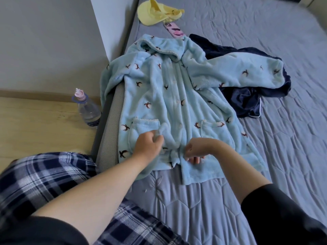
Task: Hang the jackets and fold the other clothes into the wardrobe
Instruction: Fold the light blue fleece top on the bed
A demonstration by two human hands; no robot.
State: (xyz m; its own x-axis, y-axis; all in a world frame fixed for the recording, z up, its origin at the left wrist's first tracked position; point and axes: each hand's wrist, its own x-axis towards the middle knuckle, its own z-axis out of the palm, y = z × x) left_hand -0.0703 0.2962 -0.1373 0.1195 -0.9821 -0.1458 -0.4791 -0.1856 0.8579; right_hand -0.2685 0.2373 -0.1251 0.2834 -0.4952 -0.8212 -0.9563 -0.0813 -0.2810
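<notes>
A light blue fleece jacket (169, 96) with a dark bird print lies front-up and spread on the bed, collar away from me. Its left sleeve hangs over the bed's edge and its right sleeve stretches across a dark navy garment (247, 101). My left hand (150, 144) pinches a fold of the jacket's front beside the left pocket. My right hand (196, 151) is curled on the front edge near the hem, holding the fabric there.
A yellow cap (155, 13) and a pink phone (174, 30) lie at the far side of the grey quilted bed (274, 156). A clear water bottle (87, 110) stands on the wooden floor beside the bed. My plaid trousers (40, 177) are at lower left.
</notes>
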